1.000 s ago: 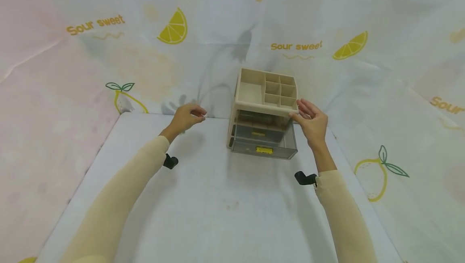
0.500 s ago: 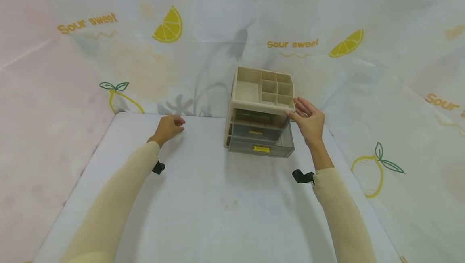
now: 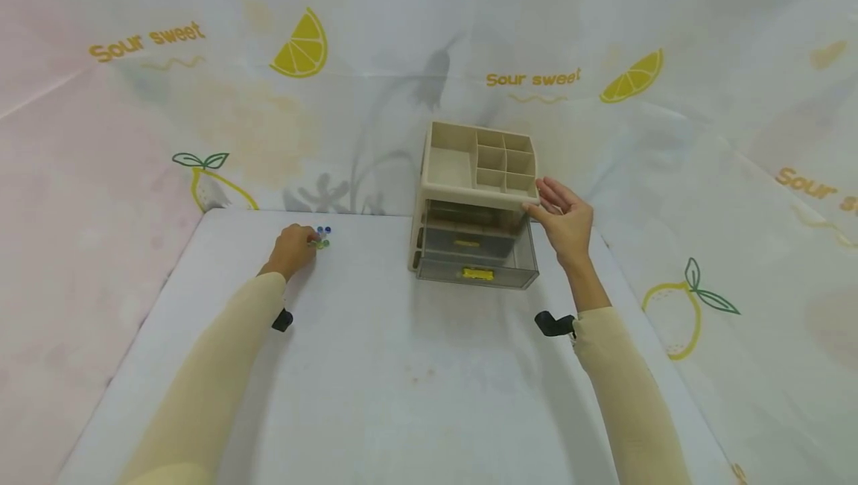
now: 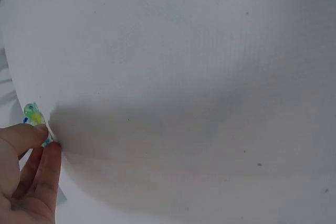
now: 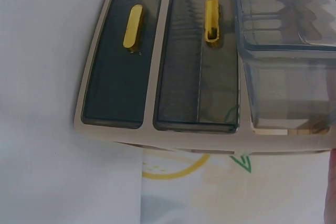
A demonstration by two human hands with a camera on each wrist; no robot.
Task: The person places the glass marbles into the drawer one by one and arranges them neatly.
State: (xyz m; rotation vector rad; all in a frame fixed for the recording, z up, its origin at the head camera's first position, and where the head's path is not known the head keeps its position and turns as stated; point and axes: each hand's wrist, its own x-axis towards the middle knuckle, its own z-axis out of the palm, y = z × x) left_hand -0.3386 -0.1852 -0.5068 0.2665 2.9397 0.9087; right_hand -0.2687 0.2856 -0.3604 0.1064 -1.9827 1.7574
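Note:
My left hand (image 3: 293, 248) is low over the back left of the white table. Its thumb and fingers pinch a small cluster of translucent green, yellow and blue beads (image 4: 33, 114), partly hidden by the fingertips. In the head view, blue and green beads (image 3: 324, 230) show just past the fingers. A beige drawer organizer (image 3: 481, 194) stands at the back of the table, its clear top drawer (image 3: 499, 276) pulled out. My right hand (image 3: 567, 223) grips the organizer's front right top corner, thumb at the front edge and fingers along the side.
The organizer's top is an open tray with several compartments (image 3: 452, 165). Two lower drawers with gold handles (image 5: 134, 27) are closed in the right wrist view. A lemon-print cloth backdrop (image 3: 375, 90) rises behind and beside the table (image 3: 402, 410).
My left hand has moved left and down to the table, and its fingers now pinch the beads. The right hand stays on the organizer's corner; the head view has shifted slightly.

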